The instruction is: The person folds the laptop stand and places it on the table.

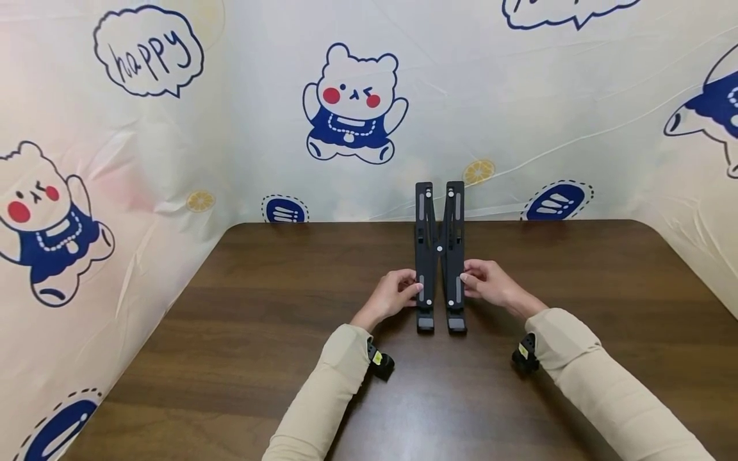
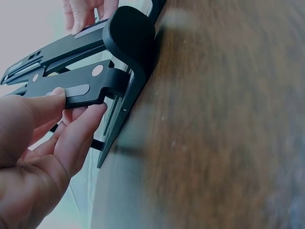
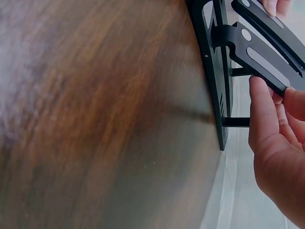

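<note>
A black folding laptop stand [image 1: 425, 262] stands on the table towards its far edge, its two long arms close together and joined by crossing bars. Grey pads and white round rivets dot the arms, and lips curl up at the near ends. My left hand [image 1: 394, 294] pinches the left arm near its front, thumb on the grey pad and fingers beneath, as the left wrist view shows. On the other side, my right hand [image 1: 487, 282] pinches the right arm at about the same height. In the right wrist view its fingertips [image 3: 259, 86] press the arm's edge from below.
The brown wooden table [image 1: 259, 358] spreads out around the stand. Behind it and along the left hangs a pale cloth [image 1: 248, 128] printed with cartoon bears. Black wrist cameras [image 1: 380, 363] sit at both cuffs, low over the tabletop.
</note>
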### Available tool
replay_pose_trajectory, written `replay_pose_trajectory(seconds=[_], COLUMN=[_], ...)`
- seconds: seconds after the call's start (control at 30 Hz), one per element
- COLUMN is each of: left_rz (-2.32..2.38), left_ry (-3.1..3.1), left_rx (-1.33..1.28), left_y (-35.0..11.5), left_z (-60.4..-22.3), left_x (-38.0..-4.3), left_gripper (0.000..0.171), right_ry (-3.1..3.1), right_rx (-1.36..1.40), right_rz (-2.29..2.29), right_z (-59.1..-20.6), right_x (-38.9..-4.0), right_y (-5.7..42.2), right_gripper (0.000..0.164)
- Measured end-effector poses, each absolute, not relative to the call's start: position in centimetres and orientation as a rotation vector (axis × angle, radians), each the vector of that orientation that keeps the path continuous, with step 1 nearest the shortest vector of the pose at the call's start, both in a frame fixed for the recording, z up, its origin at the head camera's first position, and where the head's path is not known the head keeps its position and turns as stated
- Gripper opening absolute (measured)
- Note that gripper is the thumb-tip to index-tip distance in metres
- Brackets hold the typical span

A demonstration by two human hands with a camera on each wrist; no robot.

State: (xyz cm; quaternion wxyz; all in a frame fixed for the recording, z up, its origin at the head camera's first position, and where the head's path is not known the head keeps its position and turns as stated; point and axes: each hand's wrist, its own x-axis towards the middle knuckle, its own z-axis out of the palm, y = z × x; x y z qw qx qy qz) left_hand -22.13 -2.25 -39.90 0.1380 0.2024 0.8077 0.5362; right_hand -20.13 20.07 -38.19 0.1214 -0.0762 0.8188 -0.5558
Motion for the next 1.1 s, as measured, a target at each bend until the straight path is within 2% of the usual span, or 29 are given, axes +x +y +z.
replay_pose_trajectory(seconds=[0.23,0.7,1.1], left_rz=[1.53,1.505,1.533], left_ry=[2.345,2.362,2.342], left_rx=[0.559,0.539,0.607], left_y=[-1.9,-1.5,-1.4], left_z=[-40.3,-40.3,-40.1], left_x=[-22.4,-22.1,-22.1], left_gripper=[0.013,0.007,0.011], right_ry=[2.393,2.397,2.401], right_rx=[-0.223,-0.232,-0.215], right_rz=[-1.639,-1.615,-1.629], right_z=[-38.2,-38.4,-38.4], right_x=[-20.1,-20.1,-20.1], right_y=[19.7,18.8,18.6], right_gripper=[0.019,0.019,0.019])
